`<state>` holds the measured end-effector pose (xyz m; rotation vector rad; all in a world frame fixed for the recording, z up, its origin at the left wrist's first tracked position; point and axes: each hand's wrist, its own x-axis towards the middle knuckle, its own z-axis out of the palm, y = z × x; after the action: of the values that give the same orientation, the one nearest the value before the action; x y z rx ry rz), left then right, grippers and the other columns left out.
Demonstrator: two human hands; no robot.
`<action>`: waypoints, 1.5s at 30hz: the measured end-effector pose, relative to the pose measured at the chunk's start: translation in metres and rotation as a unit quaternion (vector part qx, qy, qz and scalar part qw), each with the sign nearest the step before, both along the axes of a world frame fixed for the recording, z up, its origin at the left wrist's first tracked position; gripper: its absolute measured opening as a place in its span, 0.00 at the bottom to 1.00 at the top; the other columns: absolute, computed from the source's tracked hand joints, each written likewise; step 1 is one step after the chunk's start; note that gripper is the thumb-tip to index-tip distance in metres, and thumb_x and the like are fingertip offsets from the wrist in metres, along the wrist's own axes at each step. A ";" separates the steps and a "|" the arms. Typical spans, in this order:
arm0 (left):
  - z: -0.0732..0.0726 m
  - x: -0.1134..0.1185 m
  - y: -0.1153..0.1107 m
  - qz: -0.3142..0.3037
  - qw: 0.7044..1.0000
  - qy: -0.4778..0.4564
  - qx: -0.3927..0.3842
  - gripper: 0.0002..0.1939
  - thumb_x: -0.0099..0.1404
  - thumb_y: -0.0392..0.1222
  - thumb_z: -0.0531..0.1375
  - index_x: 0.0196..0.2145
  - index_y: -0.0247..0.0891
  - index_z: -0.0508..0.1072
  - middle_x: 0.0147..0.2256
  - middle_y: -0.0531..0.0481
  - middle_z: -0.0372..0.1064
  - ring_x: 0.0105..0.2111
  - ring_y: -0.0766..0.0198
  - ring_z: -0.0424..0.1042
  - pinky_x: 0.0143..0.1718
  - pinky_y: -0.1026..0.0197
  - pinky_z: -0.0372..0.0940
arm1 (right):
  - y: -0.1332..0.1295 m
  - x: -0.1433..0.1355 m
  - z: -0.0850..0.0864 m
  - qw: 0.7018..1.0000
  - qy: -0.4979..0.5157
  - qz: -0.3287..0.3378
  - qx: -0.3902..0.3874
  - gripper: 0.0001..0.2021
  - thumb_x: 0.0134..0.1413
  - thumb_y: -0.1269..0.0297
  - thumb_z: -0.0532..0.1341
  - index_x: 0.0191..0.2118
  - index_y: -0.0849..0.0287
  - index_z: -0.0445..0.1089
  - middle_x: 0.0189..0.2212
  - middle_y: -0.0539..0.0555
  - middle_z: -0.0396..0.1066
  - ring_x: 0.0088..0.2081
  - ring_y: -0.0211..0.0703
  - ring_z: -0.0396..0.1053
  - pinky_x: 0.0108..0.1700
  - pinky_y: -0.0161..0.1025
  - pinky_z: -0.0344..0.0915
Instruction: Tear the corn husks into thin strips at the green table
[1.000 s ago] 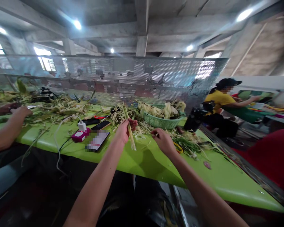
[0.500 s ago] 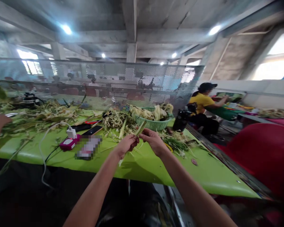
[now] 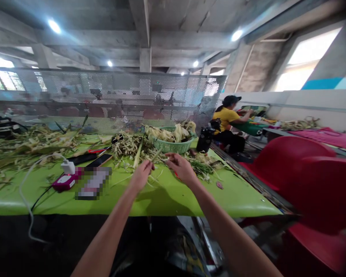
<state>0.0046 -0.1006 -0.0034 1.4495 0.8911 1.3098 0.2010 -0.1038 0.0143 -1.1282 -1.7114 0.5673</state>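
Observation:
My left hand (image 3: 144, 172) is closed on a pale green husk strip (image 3: 156, 155), whose tip points up and right toward the basket. To its right, my right hand (image 3: 178, 166) is apart from it, fingers spread, with no object visible between them. Behind both hands a green basket (image 3: 173, 147) holds pale husks (image 3: 180, 132). A pile of shredded husk pieces (image 3: 127, 148) lies left of the basket, and green stalks (image 3: 202, 169) lie right of my right hand.
On the green table (image 3: 173, 200), a phone (image 3: 94, 184), a dark phone (image 3: 99, 162) and a magenta power socket (image 3: 66, 180) sit left. A black camera-like object (image 3: 205, 139) stands right of the basket. Red chairs (image 3: 294, 165) and a person in yellow (image 3: 226, 117) are further right.
The view has turned right, shifting everything leftward. My right hand has come off the strip and its fingers have opened; my left hand still holds the strip. A person's hand at far left has left view.

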 end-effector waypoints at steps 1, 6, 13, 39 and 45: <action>0.003 -0.006 0.000 0.015 0.999 -0.041 -0.020 0.09 0.60 0.40 0.59 0.24 0.36 0.70 0.18 0.55 0.57 0.18 0.72 0.52 0.18 0.68 0.43 | -0.002 0.013 -0.003 0.997 -0.068 -0.035 0.014 0.17 0.55 0.59 0.57 0.49 0.57 0.68 0.35 0.53 0.72 0.35 0.42 0.68 0.38 0.38 0.63; 0.027 -0.030 -0.004 -0.066 0.954 -0.277 -0.093 0.08 0.62 0.41 0.58 0.27 0.36 0.66 0.16 0.60 0.47 0.13 0.76 0.43 0.15 0.70 0.41 | -0.011 0.054 -0.026 0.915 -0.377 -0.140 -0.039 0.13 0.54 0.67 0.57 0.44 0.57 0.74 0.42 0.59 0.72 0.44 0.50 0.66 0.50 0.44 0.57; 0.005 0.003 0.010 -0.138 0.923 -0.317 -0.166 0.08 0.63 0.40 0.56 0.28 0.37 0.62 0.15 0.62 0.43 0.12 0.76 0.41 0.14 0.71 0.41 | -0.006 -0.003 -0.042 0.918 -0.387 -0.088 -0.012 0.14 0.54 0.67 0.58 0.46 0.62 0.72 0.43 0.64 0.71 0.46 0.52 0.65 0.50 0.44 0.57; -0.017 0.019 0.015 -0.140 0.927 -0.281 -0.205 0.09 0.62 0.43 0.57 0.29 0.37 0.62 0.15 0.62 0.48 0.11 0.77 0.43 0.13 0.72 0.42 | 0.011 0.140 0.005 0.991 -0.002 -0.108 -0.082 0.12 0.46 0.57 0.62 0.31 0.61 0.67 0.23 0.49 0.70 0.21 0.33 0.58 0.24 0.33 0.54; 0.004 0.037 0.009 -0.188 0.937 -0.239 -0.173 0.08 0.60 0.43 0.59 0.30 0.36 0.64 0.21 0.57 0.61 0.12 0.79 0.46 0.14 0.72 0.43 | -0.002 0.110 0.035 0.984 0.117 -0.004 -0.131 0.14 0.41 0.61 0.67 0.35 0.61 0.69 0.26 0.49 0.70 0.24 0.32 0.61 0.24 0.31 0.53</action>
<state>0.0411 -0.0912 0.0006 0.9079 0.4595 1.0786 0.3112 -0.1055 0.0495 -1.1978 -1.4580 0.9055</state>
